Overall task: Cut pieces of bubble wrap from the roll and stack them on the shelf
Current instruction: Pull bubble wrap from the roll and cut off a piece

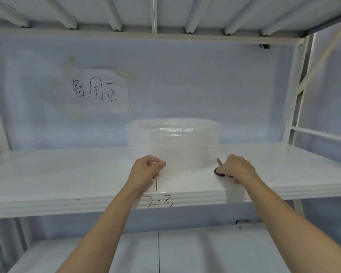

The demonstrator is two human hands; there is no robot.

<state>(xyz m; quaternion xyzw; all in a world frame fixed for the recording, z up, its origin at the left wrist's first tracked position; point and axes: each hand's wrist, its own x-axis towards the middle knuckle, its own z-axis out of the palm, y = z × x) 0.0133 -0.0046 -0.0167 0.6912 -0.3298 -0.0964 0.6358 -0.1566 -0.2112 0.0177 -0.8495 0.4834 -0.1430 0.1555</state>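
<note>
Scissors (219,168) gripped in the right hand (235,168) beside the roll (173,142) on the shelf (67,174), left hand (147,170) pinching its loose edge: pull taut before cutting.

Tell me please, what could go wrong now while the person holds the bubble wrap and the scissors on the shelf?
The scissors are mostly hidden under the right hand, close to the bubble wrap roll; their blade could snag the film or cut crookedly. The left hand pinches only the loose edge of the clear sheet, so it may slip out. The roll stands free on the shelf and might shift when pulled.
</note>
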